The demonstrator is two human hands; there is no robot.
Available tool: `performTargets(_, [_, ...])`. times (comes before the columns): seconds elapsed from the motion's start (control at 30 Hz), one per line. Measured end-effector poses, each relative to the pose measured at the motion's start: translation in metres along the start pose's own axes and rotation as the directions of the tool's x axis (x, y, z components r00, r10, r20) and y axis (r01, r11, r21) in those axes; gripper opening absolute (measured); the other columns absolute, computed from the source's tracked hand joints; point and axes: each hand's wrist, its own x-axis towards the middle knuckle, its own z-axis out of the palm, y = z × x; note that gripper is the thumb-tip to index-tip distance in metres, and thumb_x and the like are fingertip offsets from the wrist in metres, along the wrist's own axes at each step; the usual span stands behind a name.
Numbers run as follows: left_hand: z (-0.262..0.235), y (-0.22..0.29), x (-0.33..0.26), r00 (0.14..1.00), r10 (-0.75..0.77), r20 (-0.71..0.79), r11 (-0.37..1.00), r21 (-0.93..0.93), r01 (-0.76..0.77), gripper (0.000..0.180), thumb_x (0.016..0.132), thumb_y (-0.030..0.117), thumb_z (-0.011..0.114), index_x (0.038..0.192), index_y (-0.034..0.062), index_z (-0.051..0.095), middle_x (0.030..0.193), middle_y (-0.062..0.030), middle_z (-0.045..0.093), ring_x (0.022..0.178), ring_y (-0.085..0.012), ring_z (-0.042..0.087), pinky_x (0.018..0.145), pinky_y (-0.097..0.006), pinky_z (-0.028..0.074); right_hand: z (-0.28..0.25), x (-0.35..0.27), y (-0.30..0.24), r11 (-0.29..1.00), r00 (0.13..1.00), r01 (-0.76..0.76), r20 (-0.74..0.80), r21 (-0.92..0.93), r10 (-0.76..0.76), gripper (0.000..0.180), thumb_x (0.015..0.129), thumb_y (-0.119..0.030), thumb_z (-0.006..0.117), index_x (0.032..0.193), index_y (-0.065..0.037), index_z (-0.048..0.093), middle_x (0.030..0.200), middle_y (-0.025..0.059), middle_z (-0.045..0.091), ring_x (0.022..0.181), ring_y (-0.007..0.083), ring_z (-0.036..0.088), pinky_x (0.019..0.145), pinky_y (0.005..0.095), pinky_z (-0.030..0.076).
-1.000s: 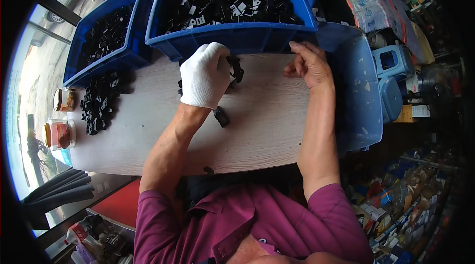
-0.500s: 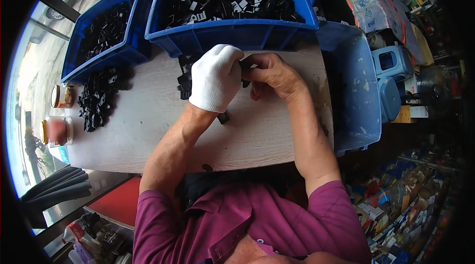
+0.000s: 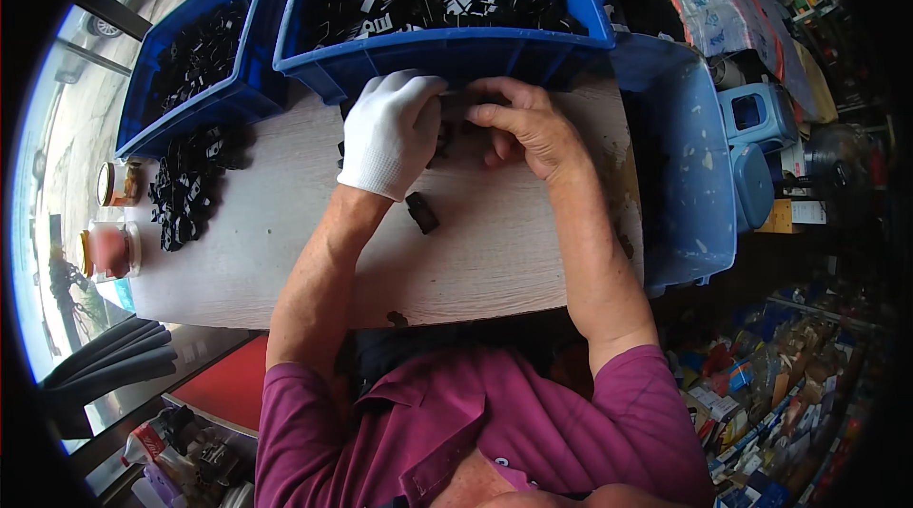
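Both hands, the gloved left hand (image 3: 392, 132) and the bare right hand (image 3: 534, 132), are near the desk's (image 3: 495, 251) far edge. Half a second earlier they met; now a small gap shows, right thumb and forefinger slightly parted. Left fingers are curled; their grip cannot be told. One black part (image 3: 422, 213) lies uncovered, toward the near edge. Handling is judged unfinished.
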Motion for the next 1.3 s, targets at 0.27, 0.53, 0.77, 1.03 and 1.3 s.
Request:
performTargets(0.27, [-0.029, 0.022, -0.009, 0.976, 0.094, 0.195, 0.977, 0.171, -0.128, 0.003, 0.078, 0.01, 0.073, 0.077, 0.0136, 0.073, 0.084, -0.0064, 0.067, 0.085, -0.031, 0.063, 0.075, -0.043, 0.053, -0.008, 0.006, 0.005, 0.993, 0.994, -0.063, -0.082, 0.101, 0.072, 0.035, 0.09, -0.018, 0.076, 0.12, -0.004, 0.067, 0.059, -0.0008, 0.056, 0.048, 0.0108, 0.055, 0.052, 0.0377, 0.06])
performTargets(0.53, [-0.007, 0.013, -0.033, 0.968, 0.096, 0.233, 0.925, 0.338, -0.173, 0.008, 0.077, 0.018, 0.074, 0.072, 0.0125, 0.076, 0.091, -0.0037, 0.07, 0.101, -0.0284, 0.061, 0.078, -0.046, 0.047, -0.009, 0.011, 0.01, 0.992, 0.996, -0.052, -0.062, 0.112, 0.059, 0.028, 0.091, -0.023, 0.077, 0.113, -0.007, 0.069, 0.058, -0.0011, 0.057, 0.05, 0.0124, 0.059, 0.052, 0.0365, 0.059])
performTargets(0.77, [-0.004, 0.021, -0.037, 0.96, 0.14, 0.242, 0.914, 0.34, -0.219, 0.008, 0.071, 0.015, 0.068, 0.073, 0.0093, 0.074, 0.102, -0.0071, 0.067, 0.109, -0.03, 0.057, 0.086, -0.048, 0.042, -0.01, 0.007, 0.007, 0.996, 0.994, -0.055, -0.093, 0.064, 0.061, 0.029, 0.092, -0.028, 0.077, 0.112, -0.008, 0.069, 0.059, -0.0018, 0.058, 0.052, 0.0121, 0.061, 0.05, 0.0348, 0.057])
performTargets(1.03, [-0.032, 0.022, -0.03, 0.986, 0.136, 0.092, 0.964, 0.218, -0.153, 0.005, 0.074, 0.011, 0.071, 0.077, 0.0106, 0.067, 0.101, -0.0057, 0.068, 0.101, -0.0281, 0.062, 0.085, -0.043, 0.046, -0.009, 0.007, 0.006, 0.992, 0.995, -0.068, -0.065, 0.109, 0.076, 0.031, 0.094, -0.029, 0.076, 0.114, -0.007, 0.068, 0.059, -0.001, 0.056, 0.051, 0.0138, 0.063, 0.052, 0.0386, 0.061])
performTargets(1.3, [-0.154, 0.016, -0.119, 0.89, -0.42, -0.18, 0.908, -0.078, 0.413, 0.013, 0.092, -0.009, 0.065, 0.104, -0.005, 0.069, 0.116, -0.018, 0.071, 0.108, -0.0252, 0.069, 0.095, -0.034, 0.054, -0.009, 0.009, 0.009, 0.988, 0.994, -0.099, -0.032, 0.12, 0.103, 0.033, 0.096, -0.027, 0.073, 0.12, -0.006, 0.066, 0.061, -0.0002, 0.056, 0.056, 0.0144, 0.064, 0.056, 0.0417, 0.063])
